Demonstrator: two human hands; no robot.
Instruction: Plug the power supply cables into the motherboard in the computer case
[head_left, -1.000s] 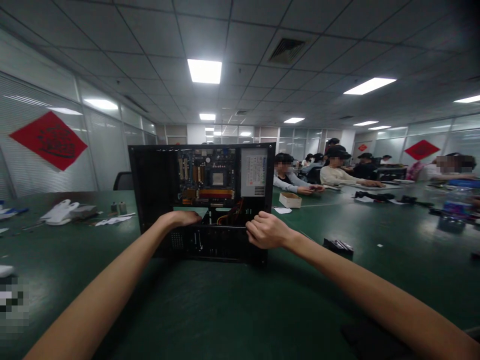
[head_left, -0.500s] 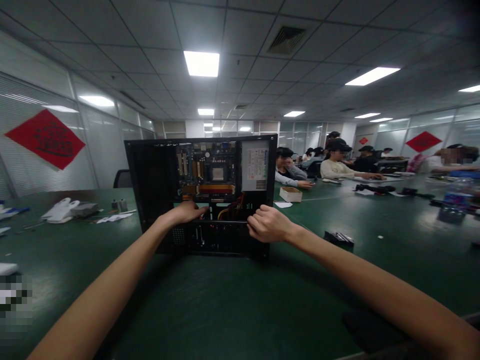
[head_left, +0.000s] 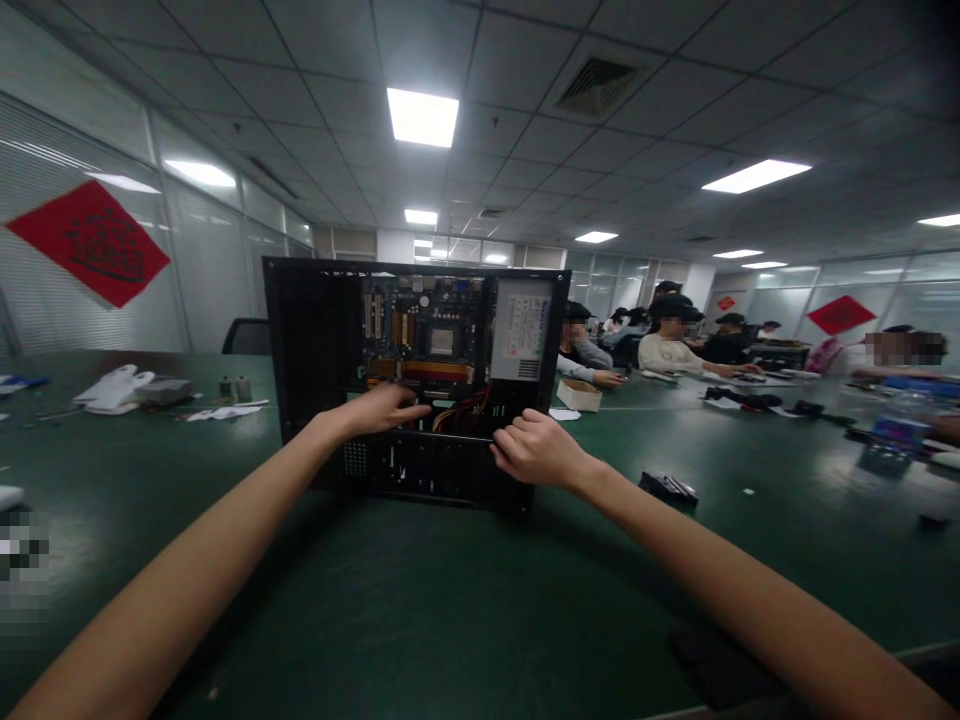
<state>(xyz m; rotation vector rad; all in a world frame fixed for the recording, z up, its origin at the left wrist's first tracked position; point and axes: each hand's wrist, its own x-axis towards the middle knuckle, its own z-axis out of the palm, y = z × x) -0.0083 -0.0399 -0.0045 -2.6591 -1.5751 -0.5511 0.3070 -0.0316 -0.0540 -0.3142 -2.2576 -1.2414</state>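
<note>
In front of me a black computer case (head_left: pixel 304 380) stands upright on the table with its side open. Inside it are a motherboard (head_left: pixel 401 320), a silver power supply (head_left: pixel 523 325) with a label, and a bundle of coloured cables (head_left: pixel 469 408). My left hand (head_left: pixel 375 407) reaches into the opening below the motherboard, thumb and fingers apart. Whether its fingertips touch anything inside I cannot make out. With its fingers curled, my right hand (head_left: pixel 536 447) grips the right end of the case's crossbar (head_left: pixel 450 437), the thin rail across the opening.
On the left lie a white plastic bag (head_left: pixel 112 388) and a grey box-shaped part (head_left: pixel 163 390). To the right are a small open box (head_left: pixel 580 394), a black part (head_left: pixel 669 489) and a water bottle (head_left: pixel 900 425). Several people sit along the table at the right.
My left hand has lifted slightly, and its thumb and fingers have spread. The right hand keeps its grip on the crossbar. The whole view has shifted a little.
</note>
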